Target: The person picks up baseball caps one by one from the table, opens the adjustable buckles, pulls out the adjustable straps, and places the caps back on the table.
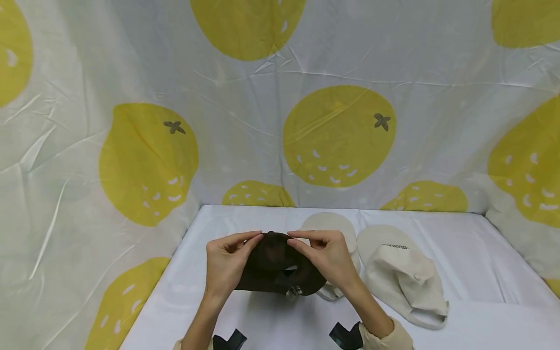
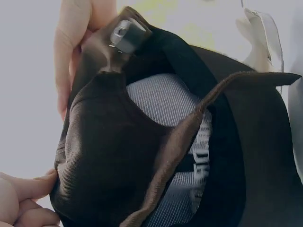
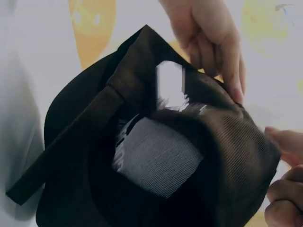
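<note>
A dark brown-black baseball cap [image 1: 264, 267] hangs above the white table, held up between both hands. My left hand [image 1: 224, 265] pinches the left side of its crown between thumb and fingers. On the other side of the crown, my right hand [image 1: 328, 255] pinches the fabric the same way. The cap's back opening shows in both wrist views, with a grey lining patch [image 2: 161, 99] inside. A cloth strap [image 2: 175, 146] dangles loose across the opening, its free end apart from the metal buckle [image 2: 125, 35]. The brim [image 2: 265, 142] points away from the crown.
Two beige caps lie on the white table [image 1: 490, 272] at the right. One beige cap [image 1: 328, 221] is partly hidden behind my right hand; the other beige cap [image 1: 407, 272] lies farther right. A lemon-print curtain [image 1: 245, 121] hangs behind and along the sides.
</note>
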Demonstrator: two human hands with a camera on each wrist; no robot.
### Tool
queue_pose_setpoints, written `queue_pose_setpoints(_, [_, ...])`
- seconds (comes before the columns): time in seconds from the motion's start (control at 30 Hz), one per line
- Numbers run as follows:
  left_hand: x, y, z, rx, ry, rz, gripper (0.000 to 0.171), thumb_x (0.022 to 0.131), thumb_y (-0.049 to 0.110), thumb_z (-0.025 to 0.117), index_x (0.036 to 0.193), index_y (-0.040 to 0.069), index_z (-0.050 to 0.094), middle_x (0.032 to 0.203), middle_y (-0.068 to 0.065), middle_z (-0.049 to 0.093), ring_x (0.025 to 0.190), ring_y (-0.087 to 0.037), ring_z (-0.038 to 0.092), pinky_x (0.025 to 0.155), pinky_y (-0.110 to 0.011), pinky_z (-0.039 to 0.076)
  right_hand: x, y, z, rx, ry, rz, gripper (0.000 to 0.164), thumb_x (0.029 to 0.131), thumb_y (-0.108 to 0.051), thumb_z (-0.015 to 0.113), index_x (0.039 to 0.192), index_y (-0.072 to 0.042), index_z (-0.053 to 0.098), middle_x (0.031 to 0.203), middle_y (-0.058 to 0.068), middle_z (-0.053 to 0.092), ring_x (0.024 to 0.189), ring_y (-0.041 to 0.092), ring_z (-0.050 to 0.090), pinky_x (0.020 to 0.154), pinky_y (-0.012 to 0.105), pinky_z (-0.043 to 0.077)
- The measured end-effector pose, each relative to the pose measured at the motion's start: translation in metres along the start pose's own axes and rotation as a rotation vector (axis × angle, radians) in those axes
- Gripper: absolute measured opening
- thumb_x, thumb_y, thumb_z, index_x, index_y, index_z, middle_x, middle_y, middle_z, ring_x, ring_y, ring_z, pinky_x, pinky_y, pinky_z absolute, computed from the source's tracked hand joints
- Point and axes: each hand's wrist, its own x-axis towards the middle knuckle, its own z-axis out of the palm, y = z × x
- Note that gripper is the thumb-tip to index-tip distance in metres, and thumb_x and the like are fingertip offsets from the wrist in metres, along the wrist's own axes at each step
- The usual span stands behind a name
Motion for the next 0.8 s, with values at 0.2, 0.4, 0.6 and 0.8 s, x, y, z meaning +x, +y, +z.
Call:
queue_pose_setpoints(0.2, [0.004, -0.001, -0.002, -0.036, -0.034, 0.079, 0.008, 0.086, 0.001, 0.082, 0.092, 0.004, 0.084, 0.066, -0.012, 0.073, 0.048, -0.003, 0.04, 0.043, -0.023, 0.032, 0.009, 0.002, 0.003, 0.038, -0.028, 0.097, 0.017, 0.088, -0.017, 0.083, 0.104, -0.01, 0.084, 0.049, -0.005, 0.032, 0.048, 0.003, 0.024, 0.044, 0.02, 0.021])
queue_pose_setpoints(0.4, [0.01, -0.003, -0.007, -0.024, -0.061, 0.102, 0.009, 0.086, -0.001, 0.082, 0.093, 0.003, 0.084, 0.078, -0.014, 0.078, 0.051, -0.002, 0.041, 0.046, -0.022, 0.033, 0.014, 0.01, 0.015, 0.089, 0.005, 0.106, 0.014, 0.088, -0.014, 0.084, 0.101, -0.01, 0.085, 0.051, -0.004, 0.033, 0.051, 0.003, 0.028, 0.047, 0.019, 0.022])
queue_pose_setpoints(0.6, [0.021, -0.008, -0.014, -0.024, -0.066, 0.099, 0.009, 0.085, -0.001, 0.082, 0.093, 0.003, 0.084, 0.064, -0.013, 0.071, 0.05, -0.003, 0.037, 0.046, -0.022, 0.03, 0.024, 0.011, 0.024, 0.095, 0.033, 0.106, 0.01, 0.087, -0.015, 0.085, 0.095, -0.011, 0.085, 0.051, -0.002, 0.035, 0.049, 0.004, 0.03, 0.048, 0.019, 0.023])
queue_pose_setpoints(0.8, [0.044, -0.011, -0.016, -0.038, -0.02, 0.129, 0.007, 0.085, 0.0, 0.083, 0.091, 0.002, 0.084, 0.066, -0.017, 0.072, 0.048, -0.002, 0.04, 0.044, -0.02, 0.029, 0.045, 0.008, 0.031, 0.107, 0.079, 0.098, 0.008, 0.087, -0.015, 0.085, 0.094, -0.011, 0.085, 0.051, -0.002, 0.035, 0.048, 0.006, 0.029, 0.048, 0.02, 0.021])
